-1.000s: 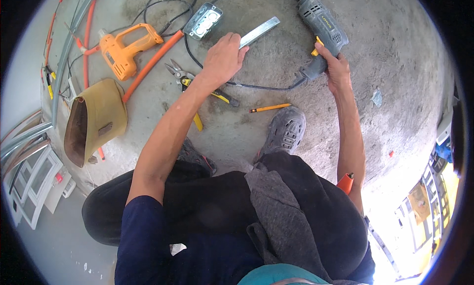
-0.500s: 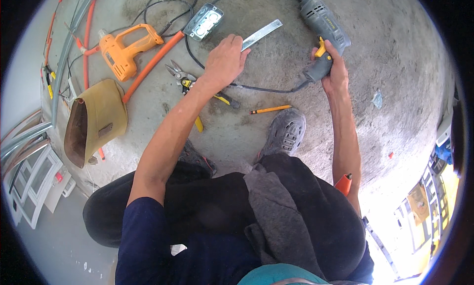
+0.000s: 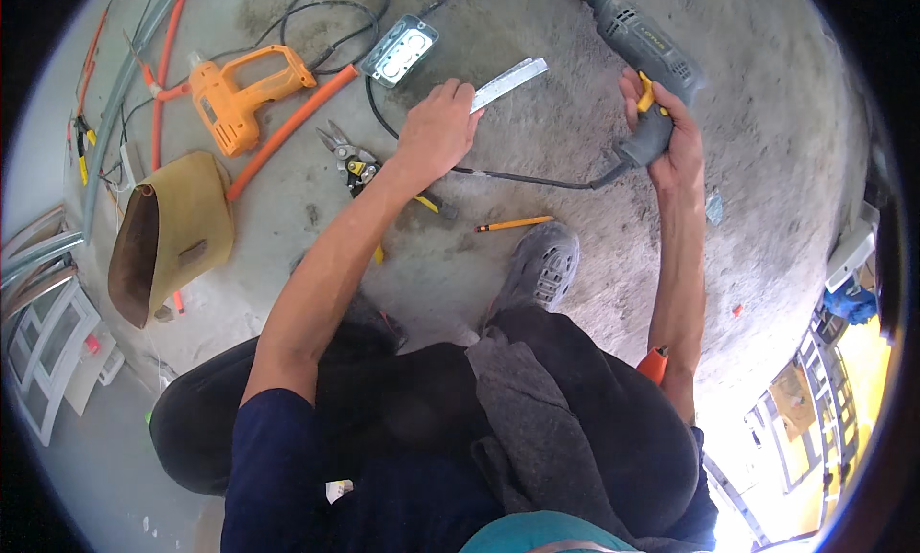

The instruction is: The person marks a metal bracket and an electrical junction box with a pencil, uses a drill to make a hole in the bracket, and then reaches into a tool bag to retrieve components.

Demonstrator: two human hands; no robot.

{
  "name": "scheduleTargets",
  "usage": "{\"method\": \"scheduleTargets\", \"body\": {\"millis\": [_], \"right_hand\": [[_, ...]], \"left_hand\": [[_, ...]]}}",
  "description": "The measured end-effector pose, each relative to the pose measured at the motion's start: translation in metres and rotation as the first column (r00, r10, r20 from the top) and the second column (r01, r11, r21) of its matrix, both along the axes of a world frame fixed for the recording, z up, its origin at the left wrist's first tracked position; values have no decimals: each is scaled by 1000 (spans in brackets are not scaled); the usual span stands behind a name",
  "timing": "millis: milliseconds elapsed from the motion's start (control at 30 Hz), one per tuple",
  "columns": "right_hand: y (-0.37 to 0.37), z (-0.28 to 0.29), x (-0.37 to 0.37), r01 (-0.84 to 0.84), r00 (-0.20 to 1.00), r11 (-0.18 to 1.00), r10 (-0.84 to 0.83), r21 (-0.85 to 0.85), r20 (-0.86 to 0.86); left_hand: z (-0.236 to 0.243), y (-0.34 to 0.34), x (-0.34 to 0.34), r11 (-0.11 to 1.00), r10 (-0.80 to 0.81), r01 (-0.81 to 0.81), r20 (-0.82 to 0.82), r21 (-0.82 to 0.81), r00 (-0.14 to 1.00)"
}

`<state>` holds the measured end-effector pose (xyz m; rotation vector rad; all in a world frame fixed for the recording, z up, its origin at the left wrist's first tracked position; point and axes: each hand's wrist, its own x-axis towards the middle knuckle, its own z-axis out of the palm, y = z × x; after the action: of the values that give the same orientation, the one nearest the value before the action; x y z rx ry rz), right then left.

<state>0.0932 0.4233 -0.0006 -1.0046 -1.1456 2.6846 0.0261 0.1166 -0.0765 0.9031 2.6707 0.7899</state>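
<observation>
My left hand (image 3: 437, 129) is closed round one end of a flat shiny metal strip (image 3: 510, 83), which sticks out to the upper right. In my right hand (image 3: 677, 136) is the handle of a grey corded power drill (image 3: 647, 50) with a yellow trigger. My fingers show to the left of the trigger, and the thumb side lies on the right. The drill's front end points to the upper left. Below my left hand lie tin snips (image 3: 351, 162), partly hidden by my forearm. A yellow pencil (image 3: 515, 224) rests on the concrete between my arms.
An orange heat gun (image 3: 235, 98), an orange tube (image 3: 292, 131) and a metal electrical box (image 3: 399, 51) lie at the upper left. Beside them stands a tan pouch (image 3: 196, 237). The drill's black cable (image 3: 522, 178) crosses the floor. My grey shoe (image 3: 546, 265) is near the pencil.
My right hand and the drill have shifted a little to the right, and more of its fingers show. My left hand keeps the metal strip, which has turned slightly. The view has moved slightly.
</observation>
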Motion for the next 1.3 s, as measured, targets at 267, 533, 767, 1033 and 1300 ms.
{"method": "scheduleTargets", "body": {"millis": [267, 533, 767, 1033, 1300], "right_hand": [[-17, 138, 35, -325, 946, 573, 195, 752, 260], [-51, 169, 51, -336, 939, 472, 235, 815, 251], [-46, 156, 43, -262, 962, 420, 186, 869, 201], [29, 148, 55, -165, 985, 219, -7, 962, 170], [74, 184, 105, -185, 969, -27, -170, 982, 178]], "left_hand": [[5, 12, 9, 999, 33, -33, 60, 3, 998], [10, 24, 17, 987, 60, -69, 70, 142, 996], [60, 17, 1, 975, 40, -38, -5, 218, 999], [64, 0, -9, 975, 49, -35, -59, 219, 997], [47, -16, -15, 994, 46, -46, -2, 96, 999]]}}
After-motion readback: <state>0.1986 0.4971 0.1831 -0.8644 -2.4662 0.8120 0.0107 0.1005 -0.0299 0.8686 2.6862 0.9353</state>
